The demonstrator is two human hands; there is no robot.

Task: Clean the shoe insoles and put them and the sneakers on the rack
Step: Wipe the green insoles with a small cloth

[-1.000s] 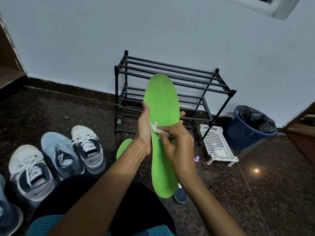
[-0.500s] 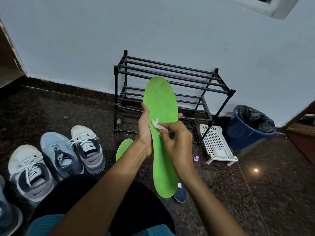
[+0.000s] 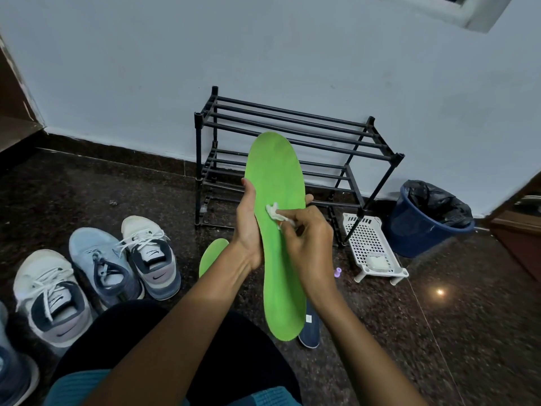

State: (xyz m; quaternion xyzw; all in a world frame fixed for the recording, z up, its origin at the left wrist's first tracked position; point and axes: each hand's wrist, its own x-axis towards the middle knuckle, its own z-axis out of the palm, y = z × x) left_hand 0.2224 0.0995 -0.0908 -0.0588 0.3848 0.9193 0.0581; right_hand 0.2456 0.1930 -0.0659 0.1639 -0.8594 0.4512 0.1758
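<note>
Left hand [image 3: 248, 227]: grips a green insole [image 3: 276, 177] at mid-length, thumb on the left edge and fingers curled behind it, one fingertip showing past the right edge. The insole stands roughly upright in front of the person, toe end far, heel end near.

Right hand [image 3: 307, 238]: fingers curled, pinching a small white wipe [image 3: 273, 210] and pressing it against the face of the held insole, just right of the left thumb.

Floor, near centre: a second green insole [image 3: 212, 254] lies partly hidden behind the left forearm. A dark blue insole [image 3: 309, 326] lies under the heel end of the held one.

Black two-tier rack [image 3: 292, 115]: stands against the far wall, behind the held insole.

Floor, left: a white sneaker [image 3: 149, 253], a light blue sneaker [image 3: 102, 265] and another white sneaker [image 3: 49, 297] sit side by side, apart from the rack.

Right of the rack: a white perforated tray [image 3: 371, 238] touches the rack's near right leg. A blue bin [image 3: 424, 232] with a black liner stands beyond it.
</note>
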